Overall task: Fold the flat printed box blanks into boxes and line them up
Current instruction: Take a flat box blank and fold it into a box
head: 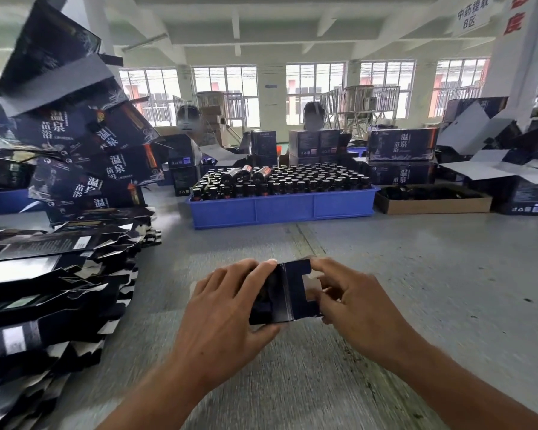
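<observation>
Folded boxes (pixel 402 144) read 温泉苗浴; ceiling sign (pixel 472 12) 中药提取B区

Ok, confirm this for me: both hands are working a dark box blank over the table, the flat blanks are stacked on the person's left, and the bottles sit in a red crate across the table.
One detail is off: the crate holding the bottles is blue, not red, as the head view shows. The rest stands: the left hand and right hand both grip the dark box blank, and the flat blanks are stacked on the person's left.

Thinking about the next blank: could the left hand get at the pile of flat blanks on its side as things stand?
Probably, but not yet: the left hand grips the box together with the right hand. Bare table lies between it and the pile of flat blanks.
</observation>
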`<state>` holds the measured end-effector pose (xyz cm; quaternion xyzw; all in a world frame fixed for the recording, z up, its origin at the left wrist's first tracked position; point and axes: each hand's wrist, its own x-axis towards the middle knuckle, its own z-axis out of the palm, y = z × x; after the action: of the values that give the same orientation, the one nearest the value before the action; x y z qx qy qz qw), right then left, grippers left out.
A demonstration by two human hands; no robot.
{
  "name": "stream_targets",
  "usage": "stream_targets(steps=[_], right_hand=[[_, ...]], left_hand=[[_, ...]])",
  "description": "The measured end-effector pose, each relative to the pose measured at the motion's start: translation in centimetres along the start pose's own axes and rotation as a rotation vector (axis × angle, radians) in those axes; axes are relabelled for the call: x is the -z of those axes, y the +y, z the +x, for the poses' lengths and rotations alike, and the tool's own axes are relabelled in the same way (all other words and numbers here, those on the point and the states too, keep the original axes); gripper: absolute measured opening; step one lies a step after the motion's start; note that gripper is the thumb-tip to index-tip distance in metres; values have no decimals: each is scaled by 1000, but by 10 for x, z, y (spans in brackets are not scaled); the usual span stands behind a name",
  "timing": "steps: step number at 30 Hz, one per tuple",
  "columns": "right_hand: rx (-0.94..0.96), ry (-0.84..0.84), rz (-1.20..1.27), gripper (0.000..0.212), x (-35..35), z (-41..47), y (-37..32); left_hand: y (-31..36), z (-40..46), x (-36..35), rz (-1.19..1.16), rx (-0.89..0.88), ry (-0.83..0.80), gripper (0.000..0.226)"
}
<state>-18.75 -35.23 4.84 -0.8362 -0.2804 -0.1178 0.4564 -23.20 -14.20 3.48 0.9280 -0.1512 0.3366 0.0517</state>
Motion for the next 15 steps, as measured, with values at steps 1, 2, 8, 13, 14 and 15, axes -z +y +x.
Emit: stream_targets(steps=[1, 2, 8, 13, 14, 15], right_hand=[[13, -1, -23, 42, -1, 0, 0], [18, -4, -15, 46, -1, 0, 1], [-21, -17, 165, 41, -1, 1, -1], [-17, 43, 222, 46, 0, 1, -1], [-6, 50, 224, 47, 0, 1, -2], [6, 54, 224, 47, 0, 1, -3]], left_hand=[[-1, 0, 0, -2, -3, -13, 86], [-2, 0, 1, 2, -2, -25, 86], [-2, 2, 4, 111, -71, -25, 78], [2, 3, 6, 129, -105, -2, 63], [2, 3, 7, 121, -106, 3, 62], [2, 3, 7, 112, -108, 14, 62]])
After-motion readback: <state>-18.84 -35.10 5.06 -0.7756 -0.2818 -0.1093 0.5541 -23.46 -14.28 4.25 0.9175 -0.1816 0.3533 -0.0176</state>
